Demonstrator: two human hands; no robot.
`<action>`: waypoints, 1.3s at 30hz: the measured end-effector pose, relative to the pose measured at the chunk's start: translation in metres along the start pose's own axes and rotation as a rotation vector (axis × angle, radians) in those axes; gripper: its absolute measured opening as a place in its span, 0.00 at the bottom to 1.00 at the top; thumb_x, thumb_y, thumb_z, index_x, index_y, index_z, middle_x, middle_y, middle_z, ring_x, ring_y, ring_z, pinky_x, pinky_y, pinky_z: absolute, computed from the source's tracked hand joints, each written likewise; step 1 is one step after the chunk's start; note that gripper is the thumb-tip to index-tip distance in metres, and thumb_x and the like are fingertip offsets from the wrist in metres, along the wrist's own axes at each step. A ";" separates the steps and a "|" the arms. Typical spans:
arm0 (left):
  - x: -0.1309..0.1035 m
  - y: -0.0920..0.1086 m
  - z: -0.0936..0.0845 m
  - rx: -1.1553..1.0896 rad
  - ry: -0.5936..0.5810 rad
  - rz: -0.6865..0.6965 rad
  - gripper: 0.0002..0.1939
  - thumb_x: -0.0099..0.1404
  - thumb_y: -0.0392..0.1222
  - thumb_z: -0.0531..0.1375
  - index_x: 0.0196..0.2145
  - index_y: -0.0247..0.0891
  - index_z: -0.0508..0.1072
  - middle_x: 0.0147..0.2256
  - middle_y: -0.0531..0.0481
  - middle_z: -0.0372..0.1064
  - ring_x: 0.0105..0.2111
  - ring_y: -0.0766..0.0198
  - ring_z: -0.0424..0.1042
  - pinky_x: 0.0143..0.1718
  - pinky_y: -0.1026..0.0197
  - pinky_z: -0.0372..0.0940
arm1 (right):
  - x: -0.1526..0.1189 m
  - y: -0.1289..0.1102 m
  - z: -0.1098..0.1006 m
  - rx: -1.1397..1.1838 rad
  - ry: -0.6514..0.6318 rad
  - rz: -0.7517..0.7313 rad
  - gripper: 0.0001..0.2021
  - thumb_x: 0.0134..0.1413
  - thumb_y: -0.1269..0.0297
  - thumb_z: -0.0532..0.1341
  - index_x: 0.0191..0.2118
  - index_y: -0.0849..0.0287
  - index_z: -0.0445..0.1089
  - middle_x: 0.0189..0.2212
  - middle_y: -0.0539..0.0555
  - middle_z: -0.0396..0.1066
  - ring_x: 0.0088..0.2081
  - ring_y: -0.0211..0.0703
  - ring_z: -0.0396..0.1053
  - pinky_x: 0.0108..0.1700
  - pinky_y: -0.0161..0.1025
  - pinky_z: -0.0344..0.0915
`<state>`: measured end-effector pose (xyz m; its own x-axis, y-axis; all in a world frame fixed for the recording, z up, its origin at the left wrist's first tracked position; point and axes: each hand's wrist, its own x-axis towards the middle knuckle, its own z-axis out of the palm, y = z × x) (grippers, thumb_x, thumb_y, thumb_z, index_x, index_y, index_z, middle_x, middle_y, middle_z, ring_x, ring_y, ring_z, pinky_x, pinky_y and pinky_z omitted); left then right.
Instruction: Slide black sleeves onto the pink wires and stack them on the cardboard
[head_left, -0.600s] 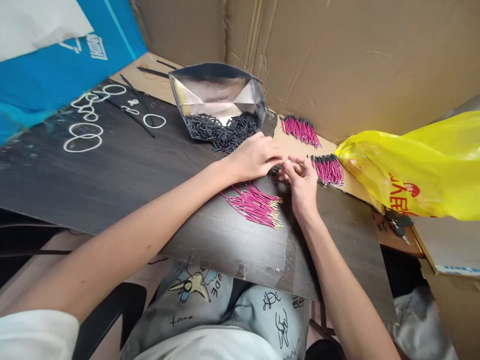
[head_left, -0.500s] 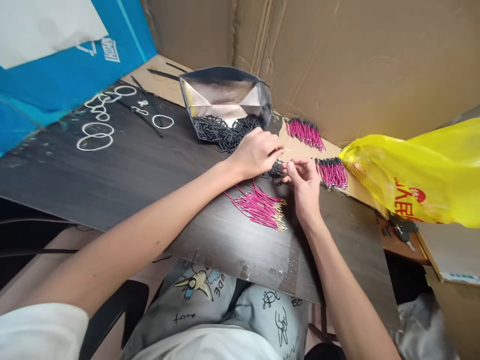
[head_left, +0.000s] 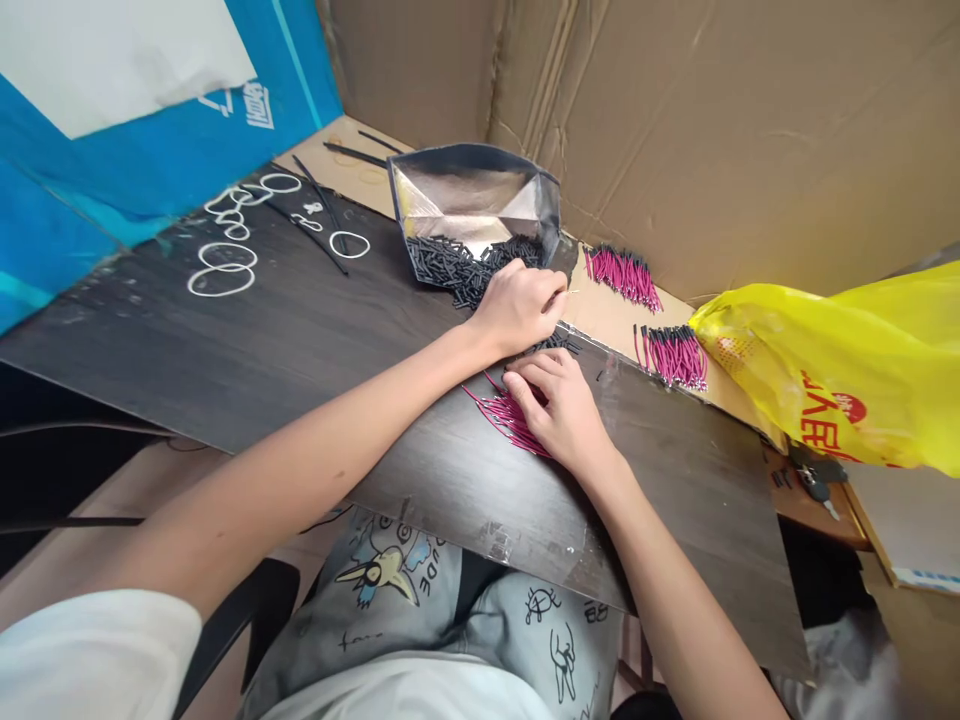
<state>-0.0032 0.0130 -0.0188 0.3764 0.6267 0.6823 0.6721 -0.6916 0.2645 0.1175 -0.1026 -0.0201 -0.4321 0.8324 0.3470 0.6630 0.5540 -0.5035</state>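
Note:
My left hand (head_left: 521,305) is closed, fingers curled in front of the silver-lined pouch, and what its fingertips hold is hidden. Just below it, my right hand (head_left: 559,410) lies palm down over a fanned bunch of magenta wires (head_left: 504,418). Its fingers bend toward the thumb among the wires; whether a wire is between them is hidden. Short black tubes (head_left: 450,265) fill the mouth of the pouch (head_left: 469,185), and several more loose tubes (head_left: 562,343) lie between my hands.
Two rows of magenta wires with black ends, one farther back (head_left: 624,278) and one nearer (head_left: 675,357), rest on a cardboard strip. A yellow plastic bag (head_left: 847,370) bulges at the right. White rubber bands (head_left: 223,270) and black rods lie left. Cardboard walls (head_left: 675,130) stand behind.
My right hand has moved from beside my left fingertips down and left onto the loose wire bunch. A wire now lies at the left side of the nearer row. My left hand stays closed.

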 end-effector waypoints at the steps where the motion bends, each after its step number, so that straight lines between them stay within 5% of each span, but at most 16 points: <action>1: 0.000 0.000 0.000 0.002 -0.008 0.002 0.11 0.69 0.39 0.54 0.33 0.35 0.74 0.29 0.49 0.74 0.29 0.63 0.69 0.40 0.55 0.59 | 0.000 -0.001 0.000 -0.005 -0.004 0.003 0.11 0.71 0.62 0.57 0.42 0.57 0.76 0.42 0.53 0.77 0.47 0.51 0.67 0.54 0.50 0.62; 21: -0.001 0.000 0.005 -0.028 -0.149 0.035 0.12 0.68 0.38 0.53 0.31 0.35 0.73 0.28 0.49 0.73 0.27 0.63 0.68 0.42 0.54 0.60 | 0.002 0.001 0.000 -0.090 -0.036 -0.044 0.10 0.70 0.66 0.57 0.42 0.58 0.77 0.44 0.53 0.77 0.50 0.51 0.64 0.56 0.50 0.60; 39: 0.004 -0.012 0.007 -0.198 -0.081 -0.183 0.12 0.65 0.41 0.56 0.30 0.37 0.77 0.24 0.50 0.72 0.24 0.67 0.65 0.30 0.61 0.59 | 0.004 -0.001 0.007 -0.093 -0.020 -0.034 0.10 0.71 0.66 0.57 0.45 0.58 0.77 0.48 0.54 0.76 0.53 0.50 0.63 0.57 0.49 0.59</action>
<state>-0.0054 0.0256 -0.0240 0.3152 0.7686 0.5567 0.5985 -0.6163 0.5119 0.1106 -0.1000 -0.0238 -0.4668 0.8136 0.3465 0.7013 0.5793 -0.4154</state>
